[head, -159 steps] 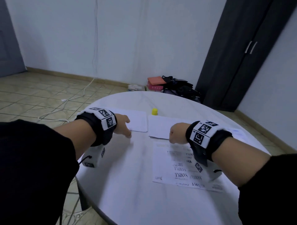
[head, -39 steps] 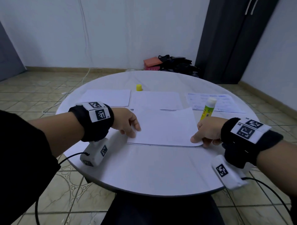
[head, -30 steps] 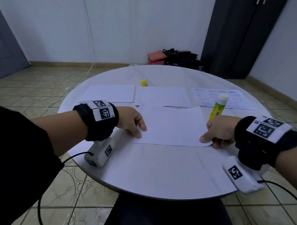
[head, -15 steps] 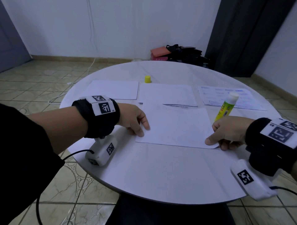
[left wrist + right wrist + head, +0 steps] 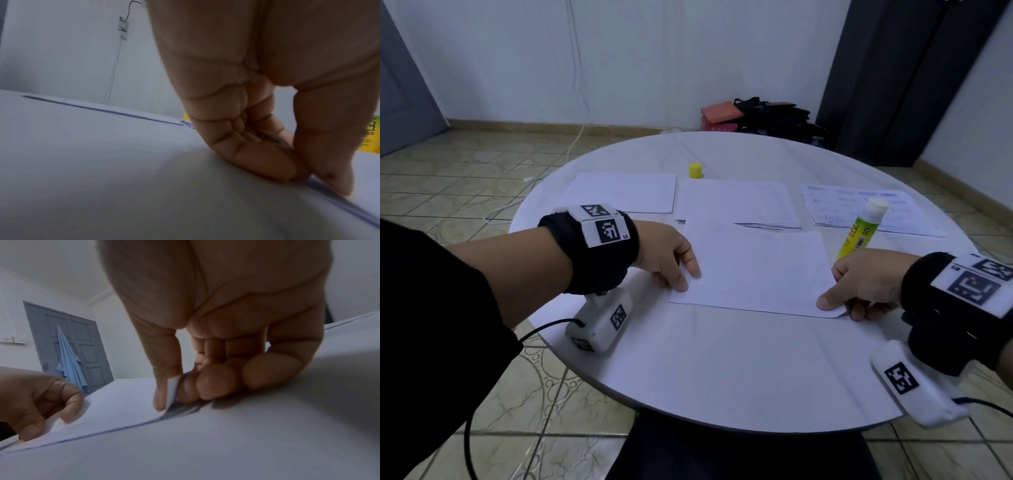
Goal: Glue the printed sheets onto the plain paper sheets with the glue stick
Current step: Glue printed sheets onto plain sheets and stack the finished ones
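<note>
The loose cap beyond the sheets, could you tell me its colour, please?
Yellow cap; clearest in the head view.

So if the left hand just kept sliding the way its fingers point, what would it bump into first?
Probably the right hand, which pinches the opposite corner of the same sheet. The left hand points rightward across that sheet, and nothing stands on it in between. The glue stick seems slightly farther back, though depth is uncertain.

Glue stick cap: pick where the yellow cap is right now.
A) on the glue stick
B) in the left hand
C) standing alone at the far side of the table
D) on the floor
C: the yellow cap stands on the table beyond the sheets, while the glue stick stands uncapped by the right hand.
</note>
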Tool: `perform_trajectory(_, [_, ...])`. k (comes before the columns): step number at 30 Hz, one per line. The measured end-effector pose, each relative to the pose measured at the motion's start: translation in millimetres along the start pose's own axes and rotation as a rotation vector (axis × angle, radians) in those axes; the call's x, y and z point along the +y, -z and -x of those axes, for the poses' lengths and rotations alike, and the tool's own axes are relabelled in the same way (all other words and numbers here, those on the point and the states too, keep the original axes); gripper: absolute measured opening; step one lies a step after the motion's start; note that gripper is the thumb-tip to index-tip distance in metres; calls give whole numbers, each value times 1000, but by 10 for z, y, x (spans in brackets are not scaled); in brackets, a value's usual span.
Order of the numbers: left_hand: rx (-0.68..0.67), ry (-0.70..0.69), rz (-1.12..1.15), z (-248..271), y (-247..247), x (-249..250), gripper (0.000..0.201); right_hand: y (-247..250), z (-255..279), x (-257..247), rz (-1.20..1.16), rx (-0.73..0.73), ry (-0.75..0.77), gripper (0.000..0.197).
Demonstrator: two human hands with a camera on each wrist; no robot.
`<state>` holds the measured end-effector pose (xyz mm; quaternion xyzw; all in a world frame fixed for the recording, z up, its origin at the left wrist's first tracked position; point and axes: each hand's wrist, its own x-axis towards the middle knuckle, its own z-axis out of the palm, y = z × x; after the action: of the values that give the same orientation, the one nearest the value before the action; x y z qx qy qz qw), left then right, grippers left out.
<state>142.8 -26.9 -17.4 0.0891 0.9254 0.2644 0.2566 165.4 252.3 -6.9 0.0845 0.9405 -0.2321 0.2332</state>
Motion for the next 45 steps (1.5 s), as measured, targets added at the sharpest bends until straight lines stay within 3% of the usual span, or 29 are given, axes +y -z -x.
perform_trajectory(13, [-3,1,2,4,1,-3,24,-1,-23,15,17,5,3,38])
perform_trajectory(29, [-43,15,-344,-57,2,164,22,115,-14,3,64,-18,54,36])
perform_trajectory(45, [-45,27,-388,-82,1,139,22,83,-5,17,145,13,78,30])
